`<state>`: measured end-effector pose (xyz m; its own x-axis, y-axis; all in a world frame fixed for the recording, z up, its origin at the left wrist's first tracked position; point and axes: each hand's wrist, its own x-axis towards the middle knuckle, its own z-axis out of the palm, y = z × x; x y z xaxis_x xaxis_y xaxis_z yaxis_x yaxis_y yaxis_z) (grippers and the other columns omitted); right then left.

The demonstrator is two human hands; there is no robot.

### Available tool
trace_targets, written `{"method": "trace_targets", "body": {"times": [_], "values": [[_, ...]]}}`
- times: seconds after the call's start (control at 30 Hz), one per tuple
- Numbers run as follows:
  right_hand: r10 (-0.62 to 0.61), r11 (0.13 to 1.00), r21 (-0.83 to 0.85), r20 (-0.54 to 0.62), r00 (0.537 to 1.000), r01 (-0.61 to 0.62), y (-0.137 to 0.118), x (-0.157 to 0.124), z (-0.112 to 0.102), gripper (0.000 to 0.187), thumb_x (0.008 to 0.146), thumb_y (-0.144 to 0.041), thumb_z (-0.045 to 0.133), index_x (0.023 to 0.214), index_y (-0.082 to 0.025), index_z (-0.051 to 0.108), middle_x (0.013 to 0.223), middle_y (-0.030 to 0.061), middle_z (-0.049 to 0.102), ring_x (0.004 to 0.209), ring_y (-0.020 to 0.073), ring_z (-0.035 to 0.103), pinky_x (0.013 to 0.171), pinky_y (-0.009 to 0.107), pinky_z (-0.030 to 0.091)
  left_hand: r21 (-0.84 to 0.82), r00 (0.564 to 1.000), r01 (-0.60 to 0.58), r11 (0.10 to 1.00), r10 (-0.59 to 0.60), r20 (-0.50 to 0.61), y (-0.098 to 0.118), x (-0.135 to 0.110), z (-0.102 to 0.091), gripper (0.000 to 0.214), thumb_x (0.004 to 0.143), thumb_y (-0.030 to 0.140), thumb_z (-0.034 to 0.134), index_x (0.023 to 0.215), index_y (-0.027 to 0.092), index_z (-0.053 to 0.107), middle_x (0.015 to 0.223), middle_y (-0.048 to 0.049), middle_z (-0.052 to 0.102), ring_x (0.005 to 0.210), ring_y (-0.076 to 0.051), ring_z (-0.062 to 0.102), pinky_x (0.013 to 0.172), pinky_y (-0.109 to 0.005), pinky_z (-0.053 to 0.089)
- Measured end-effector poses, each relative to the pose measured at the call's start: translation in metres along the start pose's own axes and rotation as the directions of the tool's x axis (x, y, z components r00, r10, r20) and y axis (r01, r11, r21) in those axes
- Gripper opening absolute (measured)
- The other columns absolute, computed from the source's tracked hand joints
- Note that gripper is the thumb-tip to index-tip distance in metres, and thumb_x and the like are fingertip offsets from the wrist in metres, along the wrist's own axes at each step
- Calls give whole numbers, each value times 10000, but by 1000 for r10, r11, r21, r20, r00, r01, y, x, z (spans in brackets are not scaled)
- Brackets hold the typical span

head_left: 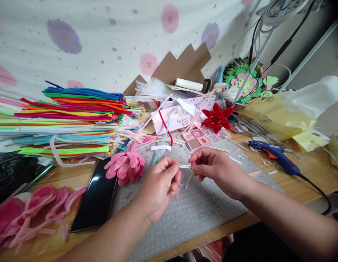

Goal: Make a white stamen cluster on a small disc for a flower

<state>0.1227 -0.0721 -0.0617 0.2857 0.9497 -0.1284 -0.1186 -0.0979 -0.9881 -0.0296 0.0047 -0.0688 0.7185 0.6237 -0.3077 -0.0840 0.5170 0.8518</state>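
Some white strands (185,166) are pinched by left hand (161,183) and right hand (216,170); beyond both, a box (180,123) bears unclear handwriting; rightward, a yellow bag (279,114) shows blurred print.

I see thready wht strands (185,166), matt plastic mat (169,233), smooth wood tbl (77,178), v. glossy blk tablet (94,200), fuzzy pink flower (125,166).

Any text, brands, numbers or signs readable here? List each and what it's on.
None reads with certainty.
Yellow bag: printed mark, too blurred.
White box: handwriting, too small.
Card behind it: handwriting, too small.
Glue gun: pale marking on handle, too small.
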Motion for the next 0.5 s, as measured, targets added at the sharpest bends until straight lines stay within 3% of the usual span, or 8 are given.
{"method": "trace_targets", "body": {"times": [0.1, 0.23, 0.37, 0.43, 0.5], "values": [[-9, 1000, -1, -12, 1000, 9, -2, -2, -1, 187, 659, -207, 723, 799, -162, 608, 640, -32, 583, 583, 89, 522, 501, 206, 446, 7, 997, -37, 999, 38, -65, 0, 2, -1, 119, 820, 238, 610, 778, 183, 514, 567, 70, 477, 435, -36, 341, 430, -177, 211], [-8, 1000, -3, 4, 1000, 8, -4, -4, 0, 184, 668, -216, 715, 799, -165, 596, 643, -29, 581, 582, 89, 517, 510, 212, 446, 39, 973, -154, 987, 158, -171, 1, 4, -2, 115, 819, 240, 614, 779, 175, 529, 734, 27, 580, 483, -36, 406, 443, -173, 260], [-44, 998, -51, 12, 999, 44, -2, -4, 0, 157, 692, -230, 697, 784, -171, 584, 655, -23, 574, 584, 97, 514, 516, 230, 451, 66, 974, -149, 987, 157, -160, 0, 3, -1, 125, 808, 251, 627, 755, 164, 553, 766, 15, 588, 486, -37, 407, 434, -175, 269], [-154, 977, -153, -28, 988, 147, -1, -4, -1, 115, 726, -234, 672, 785, -177, 590, 670, -19, 572, 588, 102, 520, 529, 246, 457, 58, 975, -135, 989, 143, -173, -1, 3, 0, 133, 789, 244, 644, 728, 159, 562, 709, 24, 566, 479, -39, 398, 438, -176, 279], [-360, 886, -341, -82, 929, 314, -2, -5, -1, 50, 761, -204, 635, 787, -184, 598, 704, -9, 584, 615, 109, 538, 565, 262, 467, 16, 971, -128, 992, 129, -202, -2, 3, 1, 126, 752, 227, 676, 719, 153, 580, 677, 20, 571, 486, -45, 413, 448, -177, 294]]}}
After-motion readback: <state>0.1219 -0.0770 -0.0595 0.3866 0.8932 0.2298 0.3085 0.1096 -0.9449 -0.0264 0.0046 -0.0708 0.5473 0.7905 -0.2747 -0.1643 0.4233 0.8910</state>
